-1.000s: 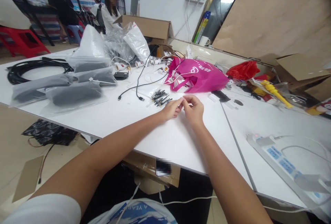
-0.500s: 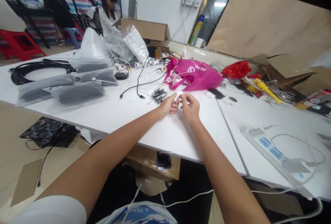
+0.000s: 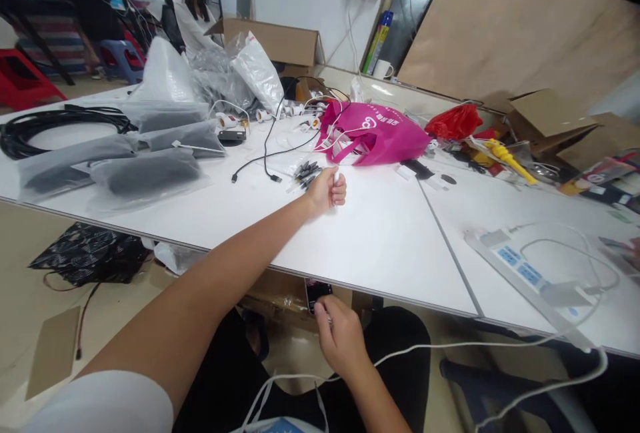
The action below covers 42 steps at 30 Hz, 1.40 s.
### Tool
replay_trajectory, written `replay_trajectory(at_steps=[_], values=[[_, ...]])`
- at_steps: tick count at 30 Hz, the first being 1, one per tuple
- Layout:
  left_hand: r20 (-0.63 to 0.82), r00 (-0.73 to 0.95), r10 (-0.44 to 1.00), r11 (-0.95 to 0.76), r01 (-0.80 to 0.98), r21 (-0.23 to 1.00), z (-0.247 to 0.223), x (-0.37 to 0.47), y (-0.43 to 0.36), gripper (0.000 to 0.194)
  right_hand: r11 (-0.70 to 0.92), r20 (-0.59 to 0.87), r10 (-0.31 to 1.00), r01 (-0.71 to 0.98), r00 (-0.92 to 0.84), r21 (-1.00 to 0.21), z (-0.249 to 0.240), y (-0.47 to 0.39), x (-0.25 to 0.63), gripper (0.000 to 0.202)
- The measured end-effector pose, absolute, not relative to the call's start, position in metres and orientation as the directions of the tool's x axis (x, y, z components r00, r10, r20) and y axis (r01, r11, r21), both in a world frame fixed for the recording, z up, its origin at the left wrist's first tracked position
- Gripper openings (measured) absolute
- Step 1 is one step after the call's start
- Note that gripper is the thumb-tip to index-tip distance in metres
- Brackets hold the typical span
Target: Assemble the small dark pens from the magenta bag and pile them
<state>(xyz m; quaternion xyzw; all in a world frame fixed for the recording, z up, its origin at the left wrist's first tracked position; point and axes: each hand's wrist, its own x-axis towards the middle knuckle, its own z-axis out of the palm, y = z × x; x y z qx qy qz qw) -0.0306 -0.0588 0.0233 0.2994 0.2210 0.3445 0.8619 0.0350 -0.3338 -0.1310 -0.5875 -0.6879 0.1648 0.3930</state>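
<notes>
Over the white table [image 3: 380, 233], my left hand [image 3: 327, 191] is closed around a small white object [image 3: 337, 178], of which only a bit shows. Just behind it lies a bunch of small dark pen-like pieces [image 3: 306, 171]. Below the table edge, my right hand [image 3: 341, 334] is low over my lap, its fingers curled, beside a phone [image 3: 318, 291] with a lit screen. Whatever the right hand may hold is too small to make out.
A pink bag [image 3: 395, 133] lies behind the hands, with black cables [image 3: 267, 159] left of it. Frosted pouches [image 3: 150, 173] and a cable coil [image 3: 30, 129] are at the left, a power strip [image 3: 525, 273] at the right. A person [image 3: 193, 19] sits at the back left.
My right hand has left the left hand's side and dropped below the table edge to the phone. My left hand stays closed in nearly the same place. The view has shifted slightly.
</notes>
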Motion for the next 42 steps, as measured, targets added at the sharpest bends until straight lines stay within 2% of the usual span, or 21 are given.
replay_trajectory(at_steps=[3,5,9,13,15,16,19,20,22,24,26,31,35,42], values=[[-0.187,0.678,0.711,0.604,-0.453,0.655,0.022,-0.032,-0.059,0.06,-0.008,0.074,0.992,0.625,0.106,-0.78,-0.163,-0.3,0.045,0.046],[-0.186,0.688,0.701,0.608,-0.442,0.659,0.022,-0.033,-0.059,0.06,-0.032,0.032,0.995,0.588,0.098,-0.808,-0.167,-0.277,0.047,0.052],[-0.16,0.697,0.699,0.58,-0.421,0.698,0.026,-0.037,-0.058,0.064,0.073,0.21,0.962,0.58,0.173,-0.811,-0.147,-0.283,0.027,0.041],[-0.02,0.743,0.669,0.49,-0.42,0.764,0.038,-0.044,-0.056,0.066,0.34,0.351,0.933,0.526,-0.082,-0.78,-0.1,-0.33,0.012,0.038],[0.033,0.729,0.683,0.442,-0.45,0.776,0.043,-0.049,-0.055,0.066,0.379,0.388,0.917,0.504,-0.093,-0.776,-0.064,-0.329,0.024,0.036],[0.042,0.714,0.699,0.43,-0.467,0.773,0.045,-0.05,-0.054,0.066,0.346,0.384,0.923,0.484,-0.023,-0.803,-0.044,-0.317,0.034,0.035],[0.04,0.678,0.734,0.421,-0.501,0.756,0.048,-0.054,-0.052,0.067,0.033,0.142,0.964,0.431,0.224,-0.902,0.009,-0.243,0.069,0.014],[0.042,0.669,0.742,0.416,-0.509,0.754,0.048,-0.055,-0.052,0.067,-0.081,0.025,0.966,0.395,0.257,-0.915,0.021,-0.213,0.078,0.014],[0.044,0.643,0.764,0.398,-0.525,0.752,0.048,-0.056,-0.051,0.066,-0.303,-0.264,0.943,0.199,0.202,-0.932,0.034,-0.157,0.09,0.024],[0.032,0.625,0.78,0.387,-0.523,0.759,0.047,-0.057,-0.05,0.063,-0.395,-0.395,0.918,0.009,0.037,-0.918,0.034,-0.12,0.095,0.034],[0.008,0.625,0.781,0.389,-0.496,0.777,0.045,-0.057,-0.049,0.061,-0.384,-0.381,0.923,-0.103,-0.051,-0.918,0.027,-0.104,0.096,0.038],[-0.022,0.615,0.788,0.339,-0.404,0.85,0.034,-0.05,-0.047,0.057,-0.325,-0.321,0.945,-0.239,-0.057,-0.915,0.011,-0.106,0.098,0.039],[-0.02,0.565,0.825,0.27,-0.363,0.892,0.028,-0.046,-0.046,0.059,-0.327,-0.325,0.944,-0.245,-0.051,-0.913,0.009,-0.106,0.099,0.039],[-0.003,0.553,0.833,0.331,-0.494,0.804,0.037,-0.054,-0.042,0.068,-0.347,-0.344,0.938,-0.173,-0.047,-0.922,0.01,-0.107,0.102,0.036]])
